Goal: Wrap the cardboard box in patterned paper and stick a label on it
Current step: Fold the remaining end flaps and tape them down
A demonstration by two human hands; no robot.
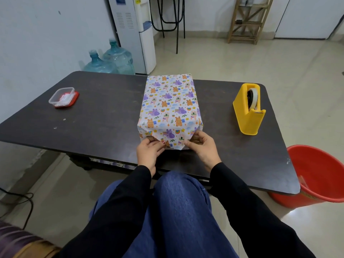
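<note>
A dark counter (104, 116) carries the cardboard box (168, 101) at its centre. The box lies lengthwise from 12 to 6 o'clock and is already sheathed in patterned paper (163, 135) of cartoon animals. The box looks stiff and light, judging by its crisp edges, while the thin sheet will likely crease easily and tear if tugged. It is best taken by the folded corners at the 6 o'clock end, with the box's hard face as backing.

Both hands work there. The left grip (149, 151) pinches the corner fold at 7 o'clock, and the right grip (202, 148) pinches the fold at 5 o'clock, thumbs on top.

A yellow tape dispenser (248, 110) stands at 3 o'clock, and a red-lidded plastic tub (63, 97) sits at 10 o'clock.

The cardboard itself is wholly covered. The 12 o'clock end, the underside seam and some fingertips are out of sight. The tub's contents, possibly labels, are too blurred to name.
</note>
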